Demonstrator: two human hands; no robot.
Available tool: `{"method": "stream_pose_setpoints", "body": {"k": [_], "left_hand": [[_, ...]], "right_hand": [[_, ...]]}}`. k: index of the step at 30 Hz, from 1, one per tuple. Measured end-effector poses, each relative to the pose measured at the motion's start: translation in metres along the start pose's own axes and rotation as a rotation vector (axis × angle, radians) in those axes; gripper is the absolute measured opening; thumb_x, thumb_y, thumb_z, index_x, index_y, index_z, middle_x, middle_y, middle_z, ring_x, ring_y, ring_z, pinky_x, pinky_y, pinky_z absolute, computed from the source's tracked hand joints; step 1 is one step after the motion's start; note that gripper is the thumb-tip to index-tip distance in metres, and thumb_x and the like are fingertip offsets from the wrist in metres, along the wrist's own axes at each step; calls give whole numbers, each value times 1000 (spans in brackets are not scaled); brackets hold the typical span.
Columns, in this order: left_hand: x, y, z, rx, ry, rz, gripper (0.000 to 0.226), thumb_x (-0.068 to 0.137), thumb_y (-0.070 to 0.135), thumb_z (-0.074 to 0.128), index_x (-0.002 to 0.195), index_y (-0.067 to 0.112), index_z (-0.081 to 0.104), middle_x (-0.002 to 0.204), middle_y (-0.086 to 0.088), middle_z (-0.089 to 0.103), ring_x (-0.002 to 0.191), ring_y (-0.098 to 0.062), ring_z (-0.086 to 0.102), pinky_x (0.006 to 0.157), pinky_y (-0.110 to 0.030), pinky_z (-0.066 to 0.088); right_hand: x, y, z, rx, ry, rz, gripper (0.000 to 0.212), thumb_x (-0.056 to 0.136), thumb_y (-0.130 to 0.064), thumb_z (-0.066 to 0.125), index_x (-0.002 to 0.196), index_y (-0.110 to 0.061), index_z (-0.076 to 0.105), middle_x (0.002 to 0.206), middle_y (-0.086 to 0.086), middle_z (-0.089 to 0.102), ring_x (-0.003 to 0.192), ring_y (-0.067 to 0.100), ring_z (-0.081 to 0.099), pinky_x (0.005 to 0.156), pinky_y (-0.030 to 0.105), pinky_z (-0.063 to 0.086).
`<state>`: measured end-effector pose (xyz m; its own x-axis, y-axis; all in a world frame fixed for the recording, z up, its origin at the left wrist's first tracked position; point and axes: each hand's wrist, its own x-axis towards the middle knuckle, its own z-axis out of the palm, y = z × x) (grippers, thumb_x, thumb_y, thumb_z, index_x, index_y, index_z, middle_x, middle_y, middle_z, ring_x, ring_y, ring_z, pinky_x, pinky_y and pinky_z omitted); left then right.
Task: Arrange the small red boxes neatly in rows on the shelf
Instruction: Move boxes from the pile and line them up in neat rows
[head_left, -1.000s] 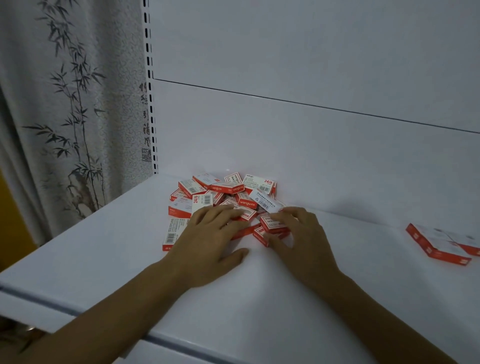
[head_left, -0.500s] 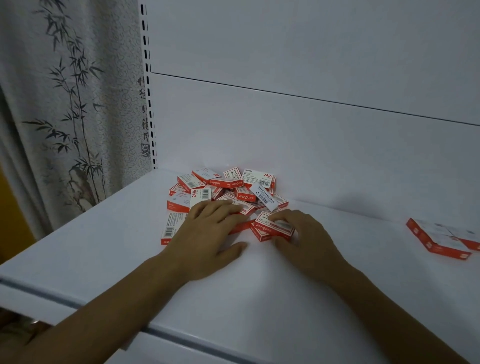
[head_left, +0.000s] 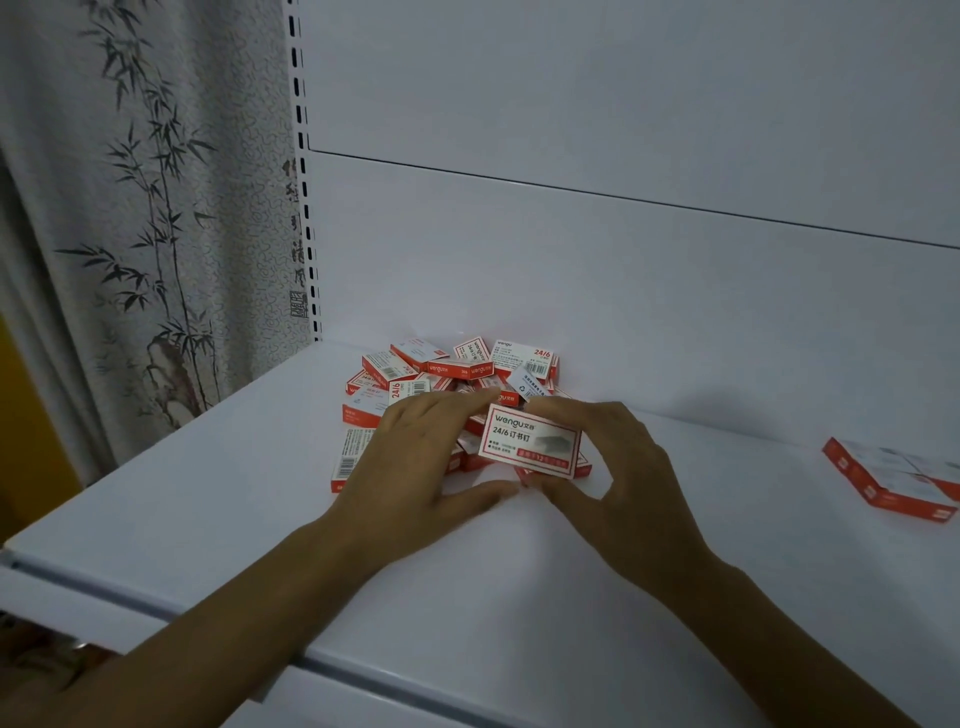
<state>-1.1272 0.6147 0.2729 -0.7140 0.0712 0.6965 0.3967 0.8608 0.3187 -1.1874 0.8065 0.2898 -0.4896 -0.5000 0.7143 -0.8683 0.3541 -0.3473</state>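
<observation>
A loose pile of several small red and white boxes (head_left: 457, 371) lies on the white shelf (head_left: 208, 493) near its back panel. My right hand (head_left: 618, 478) pinches one box (head_left: 530, 440) between thumb and fingers, tilted up so its white printed face shows. My left hand (head_left: 415, 467) rests on the front of the pile, its fingers touching the left edge of that raised box and its thumb lying on the shelf. The boxes under my hands are partly hidden.
At the right edge lies a small flat group of red boxes (head_left: 893, 480). The white back panel (head_left: 623, 291) rises behind the pile. A slotted upright (head_left: 306, 208) and a bamboo-print curtain (head_left: 135, 208) stand at the left. The shelf's front edge (head_left: 156, 613) runs below my forearms.
My right hand has lifted one box off the front of the pile and tilted its face toward me. My left hand's fingers have come against that box.
</observation>
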Motion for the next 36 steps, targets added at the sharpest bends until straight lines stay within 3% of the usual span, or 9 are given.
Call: {"method": "stream_pose_setpoints", "body": {"k": [2,6,13,18,22,27,30,33,36], "left_hand": [[0,-1,-1,-24,20,10,63,79,61,53,133,31,39,122,20,50,114,3,41,98,-29,34],[1,-1,-2,-26,17,14,49,81,59,51,122,34,46,116,12,61,109,-10,53,93,-44,43],[0,-6,-1,-14,-21,21,50,80,56,57,120,26,55,114,11,62,107,-10,53,91,-43,43],[0,3,-4,73,-28,93,56,81,57,55,125,22,50,120,5,59,110,-10,49,92,-31,39],[-2,14,-4,150,-163,241,64,87,60,44,136,19,40,138,0,48,126,-16,43,101,-35,36],[17,31,6,216,-230,342,61,90,59,40,135,18,43,137,-2,50,125,-19,46,102,-38,39],[40,58,30,183,-304,381,62,90,57,40,137,17,41,136,-3,49,123,-20,46,99,-38,40],[63,85,62,199,-298,291,52,92,50,42,133,18,46,133,-4,53,121,-21,48,95,-39,41],[70,89,86,162,-218,210,43,91,37,37,122,15,57,120,-4,62,111,-24,55,87,-40,45]], "right_hand": [[0,-1,1,13,-10,-14,56,72,-39,68,123,-37,46,120,-8,58,107,3,52,86,17,44],[-1,5,8,27,-23,-15,56,74,-44,67,125,-29,48,121,-4,60,107,6,54,87,24,48],[1,14,4,-84,-121,19,59,73,-62,53,119,-24,57,117,-5,63,101,-3,47,84,9,31],[11,9,-16,-4,-296,100,44,73,-46,71,113,-30,58,114,-10,64,97,-1,56,84,23,48],[8,17,-59,-62,-566,203,40,72,-41,74,108,-32,59,103,-18,65,90,-3,60,81,30,52],[-31,40,-98,-177,-562,391,42,73,-42,73,110,-40,54,109,-20,63,99,-4,57,91,28,47],[-46,39,-105,-429,-498,464,63,79,-46,65,135,-34,38,139,-8,44,126,12,41,106,33,31],[-57,16,-103,-632,-371,343,50,91,-40,51,137,-26,38,142,-4,41,127,14,39,108,30,23],[-71,-2,-95,-642,-491,306,51,95,-52,28,139,-27,35,145,-8,38,129,11,37,111,28,18]]}}
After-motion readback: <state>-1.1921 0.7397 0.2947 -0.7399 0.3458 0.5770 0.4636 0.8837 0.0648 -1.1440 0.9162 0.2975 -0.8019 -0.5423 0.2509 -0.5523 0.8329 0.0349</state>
